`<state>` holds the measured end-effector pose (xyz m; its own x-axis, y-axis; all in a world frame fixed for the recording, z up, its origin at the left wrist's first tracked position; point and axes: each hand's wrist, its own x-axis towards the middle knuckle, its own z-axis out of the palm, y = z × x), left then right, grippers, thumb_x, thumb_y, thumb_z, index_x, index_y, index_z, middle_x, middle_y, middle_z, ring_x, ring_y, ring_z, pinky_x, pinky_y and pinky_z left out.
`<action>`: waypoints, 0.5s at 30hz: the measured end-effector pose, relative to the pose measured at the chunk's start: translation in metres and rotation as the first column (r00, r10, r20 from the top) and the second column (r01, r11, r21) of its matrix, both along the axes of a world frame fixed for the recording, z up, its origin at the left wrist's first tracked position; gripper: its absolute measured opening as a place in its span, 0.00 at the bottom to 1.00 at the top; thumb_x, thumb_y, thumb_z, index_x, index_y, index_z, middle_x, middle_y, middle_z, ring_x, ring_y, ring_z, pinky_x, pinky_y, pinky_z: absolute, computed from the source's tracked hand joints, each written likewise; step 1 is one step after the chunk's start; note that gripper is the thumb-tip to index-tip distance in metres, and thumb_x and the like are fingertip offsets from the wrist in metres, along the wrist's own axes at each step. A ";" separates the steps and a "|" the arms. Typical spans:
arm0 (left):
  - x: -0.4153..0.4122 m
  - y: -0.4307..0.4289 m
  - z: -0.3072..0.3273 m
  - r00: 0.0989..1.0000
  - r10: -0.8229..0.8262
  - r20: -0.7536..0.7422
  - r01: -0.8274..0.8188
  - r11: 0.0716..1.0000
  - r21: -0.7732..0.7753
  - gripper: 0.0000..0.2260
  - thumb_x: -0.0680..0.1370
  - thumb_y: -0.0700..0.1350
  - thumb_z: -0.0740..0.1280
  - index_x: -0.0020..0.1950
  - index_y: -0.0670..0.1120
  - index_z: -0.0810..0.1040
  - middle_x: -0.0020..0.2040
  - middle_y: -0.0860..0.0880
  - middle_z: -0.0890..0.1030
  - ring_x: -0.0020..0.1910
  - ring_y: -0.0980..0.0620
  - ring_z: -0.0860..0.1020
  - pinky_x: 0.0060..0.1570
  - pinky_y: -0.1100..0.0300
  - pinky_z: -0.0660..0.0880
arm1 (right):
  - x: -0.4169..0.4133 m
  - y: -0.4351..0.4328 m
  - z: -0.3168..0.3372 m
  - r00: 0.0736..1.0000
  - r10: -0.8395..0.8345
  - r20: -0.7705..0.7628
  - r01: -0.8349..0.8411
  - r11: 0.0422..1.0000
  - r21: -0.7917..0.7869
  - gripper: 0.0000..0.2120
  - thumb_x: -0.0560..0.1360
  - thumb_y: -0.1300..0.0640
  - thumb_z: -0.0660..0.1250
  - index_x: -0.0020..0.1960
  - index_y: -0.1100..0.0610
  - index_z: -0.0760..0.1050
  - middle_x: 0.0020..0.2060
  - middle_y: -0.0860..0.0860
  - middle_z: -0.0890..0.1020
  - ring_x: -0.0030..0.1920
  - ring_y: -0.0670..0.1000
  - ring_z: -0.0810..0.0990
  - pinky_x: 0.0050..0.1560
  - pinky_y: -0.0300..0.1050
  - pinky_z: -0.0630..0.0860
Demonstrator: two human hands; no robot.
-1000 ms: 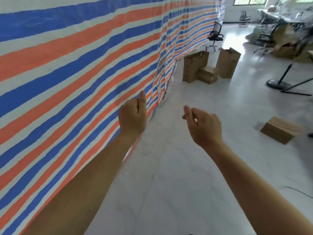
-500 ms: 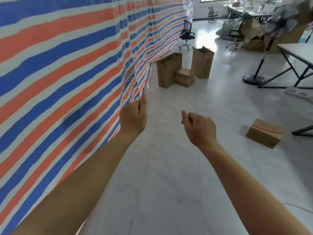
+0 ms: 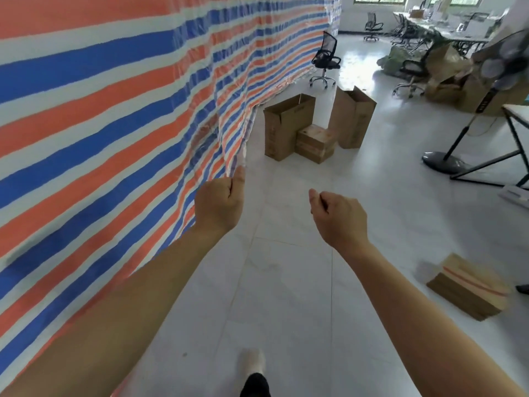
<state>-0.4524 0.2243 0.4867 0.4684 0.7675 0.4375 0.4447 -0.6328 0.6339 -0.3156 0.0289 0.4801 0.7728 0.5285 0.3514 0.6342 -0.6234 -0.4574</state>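
Left hand up, fingers pinching edge of orange-blue-white striped plastic tarp. Right hand fingers curled, empty. Brown cardboard boxes ahead.

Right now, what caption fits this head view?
A person's left hand pinches the edge of the striped tarp; right hand curled and empty, cardboard boxes ahead.

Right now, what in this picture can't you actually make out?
All in the head view:
- Whatever lies behind the striped tarp, which screens the whole left side.
- The left hand: its fingers are hidden behind its own back where it grips the tarp's edge.
- The standing fan: its head is blurred.
- The table at right is cut off by the frame edge.
- Items on the far desks are too small to name.
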 end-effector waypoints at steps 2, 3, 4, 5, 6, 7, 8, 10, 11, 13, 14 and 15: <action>0.049 0.040 0.006 0.999 0.005 -0.036 -0.005 1.000 -0.004 0.37 0.79 0.73 0.45 0.44 0.43 0.78 0.36 0.47 0.79 0.33 0.46 0.77 0.41 0.47 0.81 | 0.048 0.041 0.001 1.000 0.002 0.012 -0.002 1.000 -0.016 0.27 0.84 0.43 0.56 0.34 0.59 0.74 0.28 0.52 0.80 0.31 0.57 0.78 0.36 0.50 0.78; 0.081 0.065 0.009 0.998 0.031 -0.051 -0.032 0.999 -0.018 0.38 0.78 0.74 0.42 0.46 0.45 0.79 0.39 0.49 0.80 0.35 0.48 0.79 0.44 0.49 0.82 | 0.077 0.064 0.001 1.000 -0.013 0.017 0.013 1.000 -0.018 0.28 0.84 0.43 0.56 0.34 0.60 0.74 0.28 0.52 0.79 0.30 0.57 0.78 0.36 0.50 0.78; 0.108 0.083 0.012 0.996 0.046 -0.075 -0.047 0.999 -0.008 0.40 0.76 0.76 0.40 0.46 0.47 0.79 0.40 0.50 0.81 0.37 0.48 0.81 0.46 0.50 0.83 | 0.100 0.080 0.004 0.999 -0.028 0.025 0.029 0.999 -0.026 0.28 0.84 0.42 0.56 0.34 0.59 0.74 0.28 0.52 0.80 0.31 0.57 0.78 0.37 0.51 0.78; 0.121 0.089 0.014 0.996 0.028 -0.088 -0.029 1.000 -0.010 0.39 0.75 0.76 0.39 0.45 0.48 0.79 0.40 0.50 0.81 0.38 0.48 0.82 0.47 0.50 0.83 | 0.110 0.087 0.005 1.000 -0.023 0.016 0.024 0.999 -0.026 0.28 0.84 0.42 0.55 0.34 0.59 0.75 0.29 0.52 0.80 0.31 0.56 0.78 0.37 0.51 0.78; 0.156 0.108 0.022 0.996 0.013 -0.089 -0.015 1.000 -0.023 0.37 0.76 0.75 0.41 0.44 0.49 0.78 0.40 0.51 0.80 0.38 0.49 0.81 0.49 0.50 0.83 | 0.142 0.109 0.006 0.999 -0.031 0.010 0.031 0.999 -0.040 0.28 0.84 0.42 0.55 0.35 0.59 0.76 0.30 0.52 0.81 0.32 0.56 0.79 0.38 0.51 0.78; 0.179 0.117 0.027 0.996 -0.008 -0.090 0.003 0.998 -0.055 0.35 0.77 0.73 0.43 0.46 0.48 0.78 0.42 0.51 0.81 0.40 0.50 0.81 0.53 0.51 0.81 | 0.164 0.122 0.007 0.999 -0.040 0.009 0.041 0.998 -0.049 0.28 0.83 0.42 0.55 0.35 0.59 0.76 0.30 0.52 0.82 0.32 0.56 0.79 0.39 0.50 0.79; 0.201 0.123 0.035 0.994 -0.033 -0.101 0.030 0.999 -0.036 0.30 0.80 0.69 0.47 0.50 0.47 0.78 0.44 0.50 0.81 0.41 0.52 0.79 0.57 0.56 0.78 | 0.186 0.132 0.007 0.998 -0.052 0.025 0.053 0.997 -0.061 0.28 0.83 0.41 0.55 0.35 0.58 0.77 0.31 0.52 0.82 0.33 0.56 0.80 0.39 0.50 0.79; 0.245 0.140 0.039 0.984 -0.092 -0.153 0.084 0.995 -0.059 0.18 0.84 0.59 0.55 0.45 0.48 0.73 0.39 0.52 0.75 0.37 0.56 0.73 0.54 0.65 0.73 | 0.230 0.153 0.003 0.997 -0.080 0.015 0.080 0.996 -0.050 0.28 0.83 0.41 0.55 0.35 0.58 0.76 0.31 0.51 0.82 0.33 0.56 0.80 0.38 0.50 0.79; 0.275 0.150 0.039 0.978 -0.118 -0.172 0.109 0.992 -0.059 0.18 0.84 0.56 0.56 0.39 0.48 0.69 0.35 0.54 0.71 0.33 0.56 0.71 0.48 0.68 0.73 | 0.258 0.165 -0.001 0.995 -0.099 0.006 0.099 0.994 -0.046 0.28 0.83 0.41 0.55 0.35 0.58 0.76 0.31 0.51 0.82 0.33 0.56 0.80 0.38 0.51 0.79; 0.330 0.169 0.039 0.969 -0.147 -0.200 0.125 0.985 -0.117 0.20 0.85 0.54 0.57 0.34 0.51 0.60 0.32 0.57 0.66 0.30 0.58 0.68 0.39 0.70 0.68 | 0.312 0.188 -0.012 0.991 -0.134 -0.014 0.134 0.990 -0.037 0.28 0.83 0.41 0.55 0.34 0.58 0.76 0.31 0.51 0.82 0.33 0.57 0.80 0.38 0.51 0.79; 0.361 0.184 0.031 0.969 -0.152 -0.195 0.130 0.984 -0.121 0.20 0.85 0.54 0.57 0.34 0.52 0.58 0.33 0.57 0.65 0.30 0.59 0.67 0.38 0.69 0.67 | 0.342 0.201 -0.018 0.988 -0.150 -0.020 0.150 0.988 -0.031 0.27 0.83 0.41 0.55 0.34 0.58 0.75 0.31 0.51 0.82 0.33 0.57 0.80 0.38 0.51 0.79; 0.387 0.198 0.026 0.966 -0.155 -0.208 0.132 0.984 -0.120 0.20 0.85 0.54 0.57 0.34 0.52 0.58 0.33 0.57 0.65 0.30 0.59 0.67 0.37 0.69 0.66 | 0.366 0.211 -0.023 0.987 -0.155 -0.031 0.154 0.988 -0.025 0.27 0.83 0.41 0.55 0.34 0.58 0.75 0.31 0.52 0.83 0.33 0.57 0.80 0.38 0.51 0.79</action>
<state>-0.0654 0.4220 0.5123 0.6516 0.7213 0.2348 0.4876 -0.6354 0.5988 0.0503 0.2403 0.4571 0.8566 0.4092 0.3142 0.5145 -0.7233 -0.4606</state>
